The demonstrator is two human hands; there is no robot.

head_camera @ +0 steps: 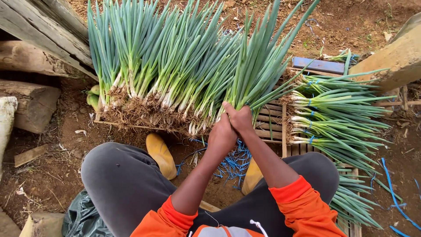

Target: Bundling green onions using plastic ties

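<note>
Head view shows no labels or signs; only a dark green plastic bag [83, 217] at the lower left and a flat blue slab [319, 65] at the upper right. At centre frame, the left hand [221, 137] and right hand [239, 117] are both closed tight around the base of a bundle of green onions [258, 66]. Loose onions [166, 70] lie left of it on a wooden pallet [268, 125], tied bunches [337, 118] at right, blue ties [234, 162] on the soil below.
</note>
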